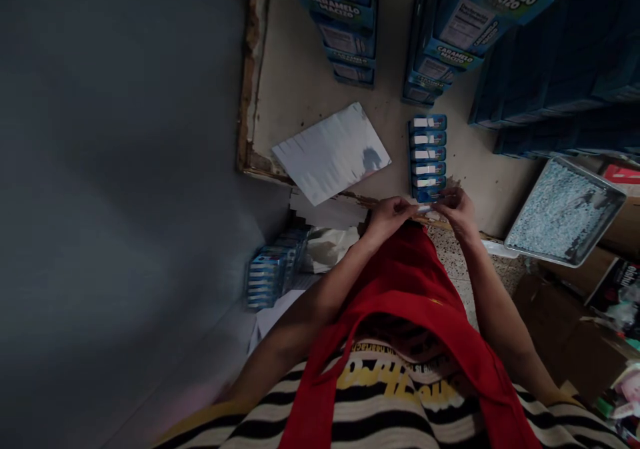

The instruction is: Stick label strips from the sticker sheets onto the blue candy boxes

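Observation:
At the table's front edge, my left hand and my right hand pinch a small white sticker between them, one at each end. Just beyond the fingers stands a row of small blue packs, side by side. White strips lie across several of them; the nearest pack shows a plain blue top. To the left of the row, a white sheet with a shiny surface and one dark patch lies at an angle on the table.
Tall stacks of blue candy boxes stand at the back, with more boxes at right. A metal tray of pale blue pieces sits right. Blue packs lie lower left, beside the grey wall.

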